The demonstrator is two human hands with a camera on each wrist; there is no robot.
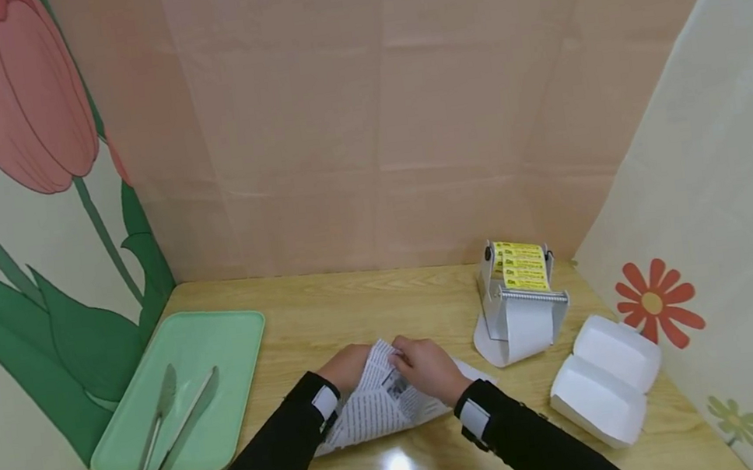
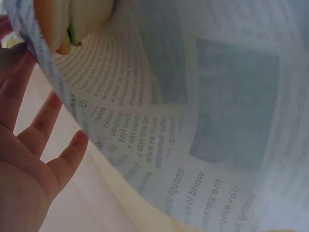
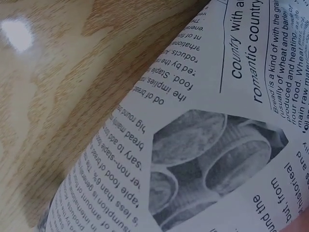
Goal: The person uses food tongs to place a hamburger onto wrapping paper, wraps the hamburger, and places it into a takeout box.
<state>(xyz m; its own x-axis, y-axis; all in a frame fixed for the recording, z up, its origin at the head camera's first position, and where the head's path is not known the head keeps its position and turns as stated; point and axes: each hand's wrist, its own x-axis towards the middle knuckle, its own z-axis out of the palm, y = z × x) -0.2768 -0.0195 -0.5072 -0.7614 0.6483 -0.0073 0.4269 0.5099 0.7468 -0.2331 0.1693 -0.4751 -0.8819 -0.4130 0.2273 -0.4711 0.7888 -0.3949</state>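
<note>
two black sleeves (image 1: 263,457) reach in over the near side of the wooden surface (image 1: 357,304). toward its near left corner lie metal tongs (image 1: 143,466), their joined end past the near rim of a green tray (image 1: 231,343), which sits along the left edge. by the right edge an open white box (image 1: 597,396) shows its inside. midway between tray and box is the printed paper (image 1: 373,412), folded up into a peak; inside its fold, the left wrist view shows bread (image 2: 94,21) with a green strip. the left hand (image 1: 349,368) pinches the paper's edge, its other fingers spread; the right hand (image 1: 430,369) grips the peak with curled fingers. near the far right corner stands a dispenser (image 1: 525,307) with yellow labels (image 1: 524,265).
</note>
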